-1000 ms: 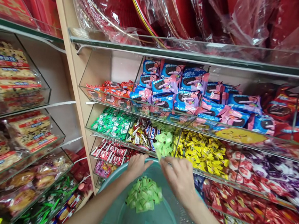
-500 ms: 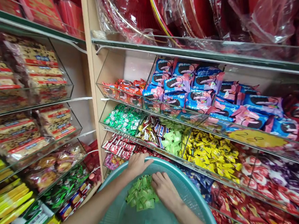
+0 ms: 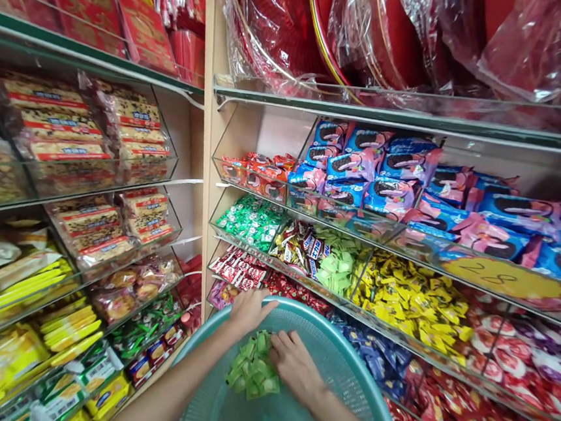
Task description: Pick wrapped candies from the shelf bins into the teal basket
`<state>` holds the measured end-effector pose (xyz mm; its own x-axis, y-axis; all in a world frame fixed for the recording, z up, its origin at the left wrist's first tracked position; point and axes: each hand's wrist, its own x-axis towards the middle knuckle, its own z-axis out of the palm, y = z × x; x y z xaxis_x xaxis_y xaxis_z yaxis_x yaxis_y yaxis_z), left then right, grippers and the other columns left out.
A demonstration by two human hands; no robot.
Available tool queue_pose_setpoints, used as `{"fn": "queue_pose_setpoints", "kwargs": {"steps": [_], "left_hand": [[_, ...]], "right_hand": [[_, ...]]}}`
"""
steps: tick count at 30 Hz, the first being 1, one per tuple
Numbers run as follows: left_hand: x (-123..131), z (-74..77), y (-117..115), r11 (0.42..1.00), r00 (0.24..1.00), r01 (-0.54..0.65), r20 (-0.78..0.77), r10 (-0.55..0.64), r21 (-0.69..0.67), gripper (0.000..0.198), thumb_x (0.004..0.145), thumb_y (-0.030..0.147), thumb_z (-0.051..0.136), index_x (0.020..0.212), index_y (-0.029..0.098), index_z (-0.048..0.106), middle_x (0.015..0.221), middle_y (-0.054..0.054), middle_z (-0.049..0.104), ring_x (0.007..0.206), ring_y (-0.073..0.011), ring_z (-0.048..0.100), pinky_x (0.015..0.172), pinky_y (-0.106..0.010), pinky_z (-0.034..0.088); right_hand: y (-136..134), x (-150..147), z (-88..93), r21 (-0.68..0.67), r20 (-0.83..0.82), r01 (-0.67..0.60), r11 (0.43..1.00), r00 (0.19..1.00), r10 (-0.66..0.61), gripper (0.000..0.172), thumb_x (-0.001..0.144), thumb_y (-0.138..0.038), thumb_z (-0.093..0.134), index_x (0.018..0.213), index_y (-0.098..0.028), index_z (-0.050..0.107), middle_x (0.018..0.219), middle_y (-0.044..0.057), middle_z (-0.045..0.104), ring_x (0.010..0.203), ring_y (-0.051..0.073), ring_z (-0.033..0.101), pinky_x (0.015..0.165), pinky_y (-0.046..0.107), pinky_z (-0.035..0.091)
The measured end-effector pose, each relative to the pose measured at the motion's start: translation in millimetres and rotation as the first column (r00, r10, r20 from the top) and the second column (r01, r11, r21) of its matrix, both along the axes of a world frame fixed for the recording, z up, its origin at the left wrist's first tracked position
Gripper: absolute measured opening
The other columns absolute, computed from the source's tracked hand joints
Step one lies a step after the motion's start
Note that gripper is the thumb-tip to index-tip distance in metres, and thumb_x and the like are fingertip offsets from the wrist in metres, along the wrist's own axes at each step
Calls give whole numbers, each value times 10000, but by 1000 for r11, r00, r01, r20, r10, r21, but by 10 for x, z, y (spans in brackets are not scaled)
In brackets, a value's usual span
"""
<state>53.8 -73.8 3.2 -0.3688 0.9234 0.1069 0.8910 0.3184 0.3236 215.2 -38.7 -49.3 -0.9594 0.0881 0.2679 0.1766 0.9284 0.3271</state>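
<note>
A teal plastic basket point(image 3: 347, 347) with mesh sides stands in front of me. A small heap of green-wrapped candies point(image 3: 253, 369) lies inside it. My left hand point(image 3: 250, 314) grips the basket's far-left rim, its thumb stretched along the inner side and its fingertips hidden beyond the edge. Inside the basket, my right hand point(image 3: 294, 361) has its fingers curled against the right side of the heap. Its palm faces down, so how many candies are under the fingers is hidden.
Behind the basket, shelf bins hold pale green candies point(image 3: 337, 268), yellow candies point(image 3: 410, 300), green-and-white candies point(image 3: 250, 222) and blue-wrapped cookies point(image 3: 351, 158). A yellow price tag point(image 3: 503, 277) hangs at right. Packaged pastries point(image 3: 144, 120) fill the left shelves. A wooden post point(image 3: 206, 165) divides the shelving.
The camera view has turned left, so the shelves sit further right. My right hand remains at the heap, which looks smaller and more loosely spread. My left hand stays on the rim.
</note>
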Motion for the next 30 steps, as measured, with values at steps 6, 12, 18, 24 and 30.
{"fn": "queue_pose_setpoints", "kwargs": {"steps": [6,12,18,24,30], "left_hand": [[28,-63,-137,998,999,-54,-6,54,-8,520,854,598,296,1104,266,609,963,-61,688,937,-225,614,773,-291,420],[-21,49,-118,997,997,-72,4,72,-36,565,837,641,262,1079,268,611,971,-67,680,931,-210,614,766,-270,408],[52,102,3,999,999,-35,-3,35,-36,541,838,629,285,1083,269,606,982,-62,678,951,-219,606,773,-275,405],[223,95,121,998,998,-61,-28,61,-22,525,846,617,284,1078,272,604,954,-62,681,914,-215,615,748,-272,408],[533,67,194,997,997,-77,-31,76,-10,532,848,627,251,1022,278,613,932,-53,688,863,-216,628,718,-276,418]], "right_hand": [[-54,65,71,-31,-59,-45,999,997,43,118,805,-155,614,712,-178,544,814,8,539,791,168,452,699,323,321],[14,41,358,-43,-177,25,999,984,-33,154,874,-218,525,724,-192,540,776,12,516,760,168,438,679,314,283],[226,258,969,-94,-269,144,985,949,-165,213,928,-253,421,823,-184,593,840,32,539,802,159,436,703,294,259],[662,487,1596,-30,-239,241,970,941,-241,234,939,-252,398,871,-181,610,895,51,559,854,172,417,724,301,228],[1029,458,1839,90,-40,200,976,980,-197,177,903,-200,452,838,-163,613,896,74,576,908,197,405,736,328,206]]}}
